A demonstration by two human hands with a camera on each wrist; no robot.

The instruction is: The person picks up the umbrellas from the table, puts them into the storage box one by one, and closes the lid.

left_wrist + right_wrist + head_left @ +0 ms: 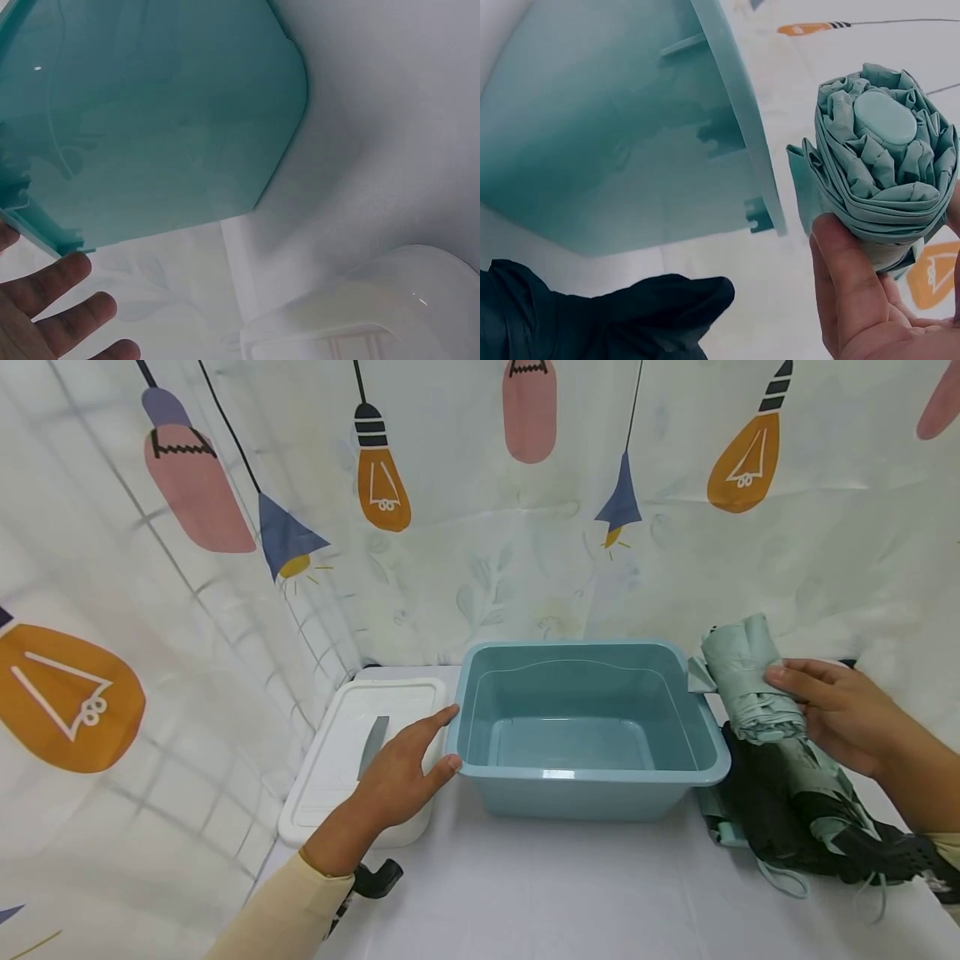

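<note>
A light blue plastic basin [592,793] stands upright in the middle of the table. My left hand [408,768] is at its left rim, fingers spread, fingertips right at the edge; the left wrist view shows the fingers [56,281] just below the rim. In my right hand [847,714], a pale green folded umbrella [750,681] is held above the basin's right side. Thumb and fingers grip its rolled fabric, and its oval end cap [885,118] shows in the right wrist view. Under that hand lie dark folded umbrellas [757,810] with pale green ones among them.
Left of the basin sits a white lidded box [330,768] with a grey handle [372,747], partly behind my left hand. A white cloth covers the table [585,893]. Patterned curtains [465,568] hang close behind, with a wire grid showing on the left.
</note>
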